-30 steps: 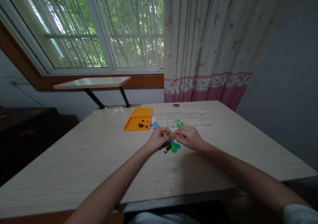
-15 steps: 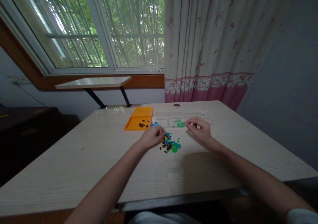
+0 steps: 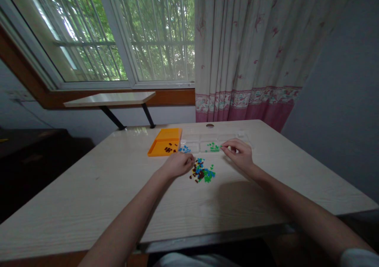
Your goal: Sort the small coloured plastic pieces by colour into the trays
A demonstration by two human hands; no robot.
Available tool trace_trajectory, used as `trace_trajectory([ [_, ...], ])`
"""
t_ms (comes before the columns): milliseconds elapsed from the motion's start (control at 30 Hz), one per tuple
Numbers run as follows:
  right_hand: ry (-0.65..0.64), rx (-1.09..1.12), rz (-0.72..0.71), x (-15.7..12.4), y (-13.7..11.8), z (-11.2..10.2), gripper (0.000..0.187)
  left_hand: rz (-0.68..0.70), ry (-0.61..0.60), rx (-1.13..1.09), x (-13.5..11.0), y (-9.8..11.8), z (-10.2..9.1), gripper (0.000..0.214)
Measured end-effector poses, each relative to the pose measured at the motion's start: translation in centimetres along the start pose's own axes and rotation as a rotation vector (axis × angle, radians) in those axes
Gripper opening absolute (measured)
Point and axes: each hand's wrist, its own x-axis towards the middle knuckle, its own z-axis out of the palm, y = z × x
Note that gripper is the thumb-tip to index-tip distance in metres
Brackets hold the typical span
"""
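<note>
Pale wood-grain worktop [image 3: 97,204] under barred window [image 3: 160,34], floral curtain [image 3: 251,42] far right, raised shelf [image 3: 109,98] far left; mixed heap of small pieces [image 3: 203,172] mid-worktop, orange tray [image 3: 166,136] and clear tray [image 3: 199,143] just beyond; left hand [image 3: 178,164] curled at heap's left side, right hand [image 3: 239,154] at green pieces [image 3: 213,147] in clear tray, grip on anything: can't tell for either; wide room left and right, near edge [image 3: 213,238] well apart from heap
</note>
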Motion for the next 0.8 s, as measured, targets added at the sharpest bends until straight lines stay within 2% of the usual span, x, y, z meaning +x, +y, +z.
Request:
trace_trajectory([
  [167, -0.021, -0.017, 0.048, -0.4, 0.5, 0.3, 0.009, 0.008, 0.004, 0.02, -0.1, 0.1, 0.0, 0.026],
  [367, -0.092, -0.083, 0.156, -1.1, 3.2, 1.6, 0.011, 0.016, 0.008, 0.011, 0.0, 0.2, 0.0, 0.026],
  [533, -0.145, -0.194, 0.238, -1.5, 5.3, 2.8, 0.012, 0.026, 0.002, -0.021, -0.1, 0.4, -0.2, 0.027],
  [800, -0.25, -0.369, 0.33, -1.9, 6.6, 3.0, 0.015, 0.081, -0.031, -0.093, -0.1, 0.4, -0.1, 0.033],
])
